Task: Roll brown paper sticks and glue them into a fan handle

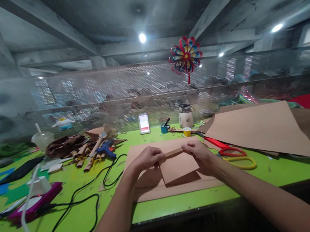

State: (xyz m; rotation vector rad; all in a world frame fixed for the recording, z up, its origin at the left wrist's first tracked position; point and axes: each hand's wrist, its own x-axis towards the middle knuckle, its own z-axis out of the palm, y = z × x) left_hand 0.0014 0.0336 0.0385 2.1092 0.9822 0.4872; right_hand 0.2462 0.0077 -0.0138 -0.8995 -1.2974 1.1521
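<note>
Both hands grip the far edge of a small sheet of brown kraft paper (179,167), which has a narrow folded strip along that edge. My left hand (150,157) pinches the strip's left end, fingers closed. At its right end my right hand (199,152) pinches in the same way. The sheet tilts toward me and casts a shadow on a larger brown paper sheet (147,194) lying under it. Close to my right forearm lie scissors (232,155) with red and yellow handles, partly beside the paper.
Large brown paper sheets (260,128) are piled at right. To the left are a blue glue gun (106,149), rolled paper pieces, black cable (98,204) and a purple power strip (37,203). A phone (144,123), blue pot (164,128), yellow spool (187,132) and bottle (186,117) stand behind.
</note>
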